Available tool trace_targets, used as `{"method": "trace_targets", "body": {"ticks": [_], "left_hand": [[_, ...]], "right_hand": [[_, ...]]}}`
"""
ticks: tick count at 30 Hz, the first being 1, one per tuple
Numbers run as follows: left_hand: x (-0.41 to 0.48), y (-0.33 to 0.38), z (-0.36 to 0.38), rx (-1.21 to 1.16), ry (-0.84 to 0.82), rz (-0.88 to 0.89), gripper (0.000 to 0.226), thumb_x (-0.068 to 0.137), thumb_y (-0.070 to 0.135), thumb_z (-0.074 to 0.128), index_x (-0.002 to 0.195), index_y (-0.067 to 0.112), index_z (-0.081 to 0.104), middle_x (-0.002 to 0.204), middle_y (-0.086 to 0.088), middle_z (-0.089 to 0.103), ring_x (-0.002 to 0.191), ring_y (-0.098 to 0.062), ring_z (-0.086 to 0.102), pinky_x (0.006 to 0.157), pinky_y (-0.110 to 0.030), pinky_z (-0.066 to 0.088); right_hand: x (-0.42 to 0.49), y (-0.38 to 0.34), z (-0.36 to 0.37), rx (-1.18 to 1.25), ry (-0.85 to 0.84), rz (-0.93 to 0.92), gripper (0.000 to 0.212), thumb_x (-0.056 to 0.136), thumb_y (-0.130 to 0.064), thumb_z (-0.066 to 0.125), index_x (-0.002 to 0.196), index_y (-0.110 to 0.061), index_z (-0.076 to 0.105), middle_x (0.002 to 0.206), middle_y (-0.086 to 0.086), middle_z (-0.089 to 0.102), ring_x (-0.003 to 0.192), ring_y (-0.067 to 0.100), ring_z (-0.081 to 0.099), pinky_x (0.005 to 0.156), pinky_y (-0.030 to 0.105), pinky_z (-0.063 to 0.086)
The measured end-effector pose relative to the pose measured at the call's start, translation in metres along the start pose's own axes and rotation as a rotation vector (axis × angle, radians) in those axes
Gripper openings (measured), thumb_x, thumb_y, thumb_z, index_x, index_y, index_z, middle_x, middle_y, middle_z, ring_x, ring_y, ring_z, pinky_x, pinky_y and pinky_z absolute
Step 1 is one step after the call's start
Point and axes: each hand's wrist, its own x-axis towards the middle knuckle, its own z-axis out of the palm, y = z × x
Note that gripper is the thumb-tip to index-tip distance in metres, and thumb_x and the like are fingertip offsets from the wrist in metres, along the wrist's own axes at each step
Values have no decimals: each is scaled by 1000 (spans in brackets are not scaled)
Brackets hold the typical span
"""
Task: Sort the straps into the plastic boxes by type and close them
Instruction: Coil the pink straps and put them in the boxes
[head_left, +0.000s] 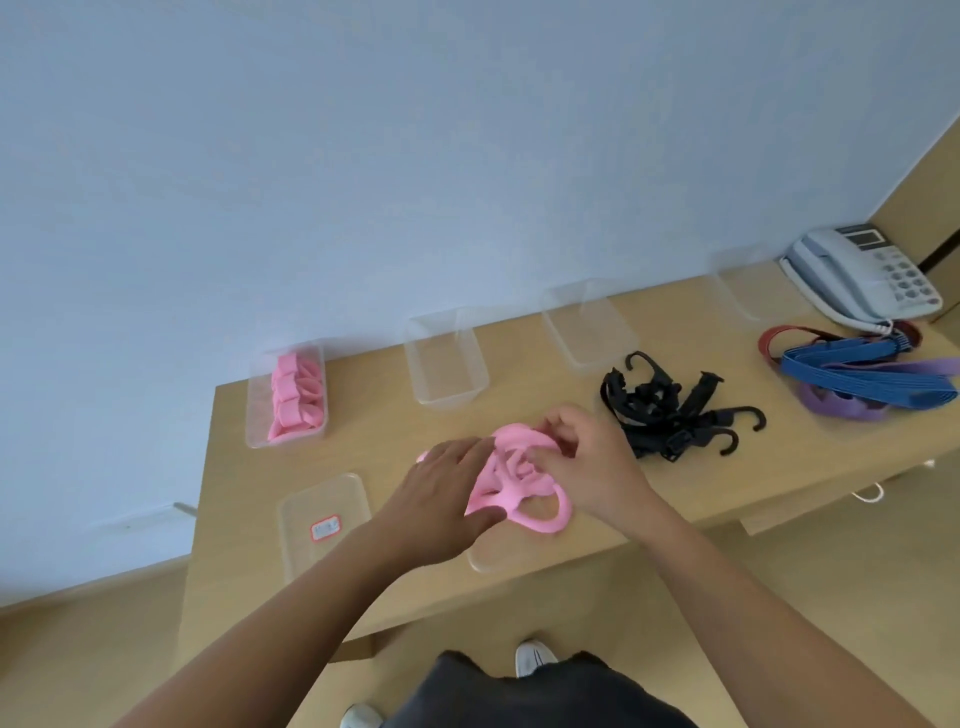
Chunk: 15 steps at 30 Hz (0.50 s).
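- Pale wooden table (675, 499) against a blue wall, seen from above.
- Left hand (447, 483) and right hand (589, 467) close together over a tangle of pink straps (511, 480), both touching it.
- Left: fingers fairly straight, laid across the tangle's left side, thumb at its near edge.
- Right: fingers curled, pinching a loop at the tangle's far side.
- Beyond the left hand, a clear box (258, 415) holding folded pink straps, lid off.
- Straight beyond both hands, an empty box (447, 387); further right, a second empty box (587, 332) and a third empty box (753, 286), the last near a telephone (862, 275).
- Right of the right hand, a heap of black hooked straps (670, 410); well past that, blue, purple and red bands (872, 379). Neither heap sorted.
- Near side of the left hand, a labelled lid (324, 501); seemingly another clear lid (493, 561) partly under the tangle.
- Progress, as a judgement: early. One type partly boxed, the pink tangle in hand, two heaps left, no box closed.
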Motion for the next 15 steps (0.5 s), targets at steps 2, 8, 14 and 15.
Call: {"method": "trace_targets", "body": {"ticks": [2, 8, 14, 15], "left_hand": [[9, 20, -11, -211, 91, -29, 48, 94, 29, 72, 139, 25, 58, 132, 7, 67, 122, -15, 61, 100, -30, 46], [25, 66, -61, -826, 147, -112, 22, 92, 8, 73, 112, 6, 64, 104, -2, 80, 101, -16, 75, 89, -32, 58], [30, 106, -105, -913, 223, -66, 12, 95, 6, 73, 106, 1, 71, 97, -14, 81, 92, -23, 78, 83, -29, 59], [32, 110, -111, -932, 261, -69, 12, 94, 7, 74, 103, -1, 72, 96, -15, 81, 90, -24, 77, 81, -30, 60]], "right_hand": [[4, -21, -21, 76, -8, -88, 18, 82, -13, 76, 85, -28, 65, 79, -12, 74, 69, 4, 69, 62, 17, 52], [14, -59, -78, 361, 48, -239, 17, 83, -6, 76, 89, -20, 69, 79, 1, 76, 71, 20, 73, 69, 28, 59], [30, -101, -119, 458, 105, -404, 17, 82, -4, 78, 86, -19, 71, 80, 5, 76, 68, 22, 71, 68, 32, 59], [32, -107, -122, 425, 125, -446, 17, 82, -4, 77, 86, -19, 71, 80, 2, 76, 71, 19, 71, 68, 29, 57]]}}
